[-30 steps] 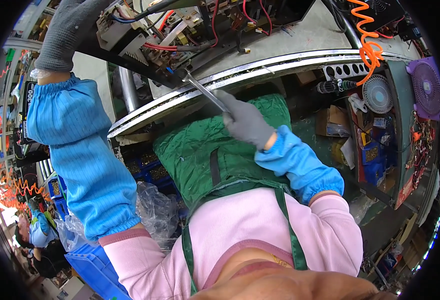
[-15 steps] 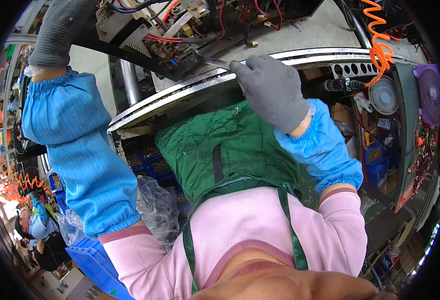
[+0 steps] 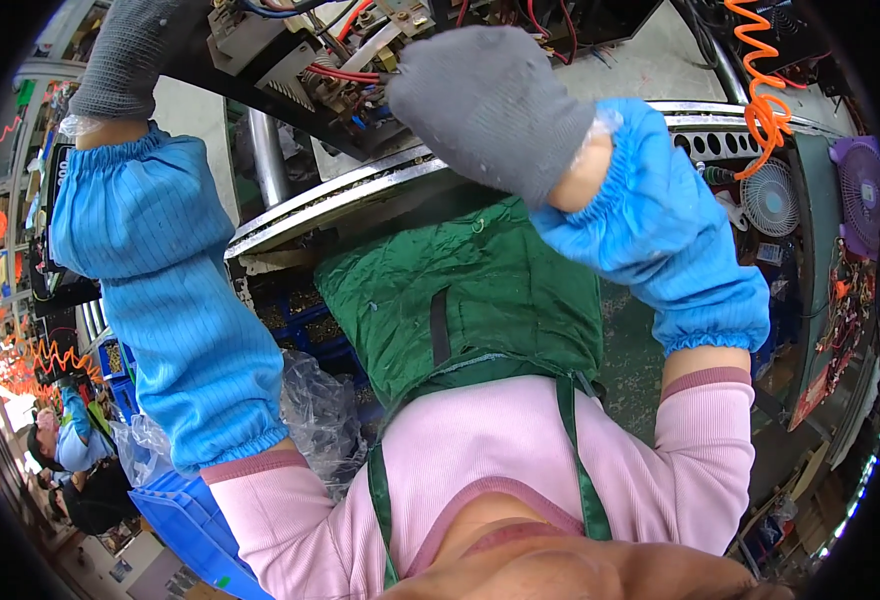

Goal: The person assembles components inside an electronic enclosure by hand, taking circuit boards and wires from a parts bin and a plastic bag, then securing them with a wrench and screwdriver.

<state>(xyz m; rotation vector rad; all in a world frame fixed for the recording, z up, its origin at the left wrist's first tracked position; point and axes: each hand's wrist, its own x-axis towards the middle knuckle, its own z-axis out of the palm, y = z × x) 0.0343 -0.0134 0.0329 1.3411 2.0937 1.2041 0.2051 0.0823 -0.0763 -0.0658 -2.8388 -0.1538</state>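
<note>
An opened electronic unit (image 3: pixel 290 80) with a black frame, metal fins, circuit parts and red wires sits on the bench at the top. My left hand (image 3: pixel 145 55), in a grey knit glove, is against its left side; the fingers run out past the upper edge of the view. Over the unit's front part is my right hand (image 3: pixel 490 110), also grey-gloved and closed, its fingertips by the red wires (image 3: pixel 345 75). The slim metal tool seen in it before is now hidden behind the glove.
A metal rail (image 3: pixel 330 203) edges the bench. An orange coiled hose (image 3: pixel 760 100) hangs at the right, near a small fan (image 3: pixel 768 198) and a purple fan (image 3: pixel 860 190). Clear plastic bags (image 3: pixel 320 415) and a blue crate (image 3: pixel 195 525) lie lower left. Another person (image 3: pixel 75 445) is far left.
My right hand has moved up and left over the unit, covering its front part and the metal tool. My left hand has shifted slightly right, and the unit with it.
</note>
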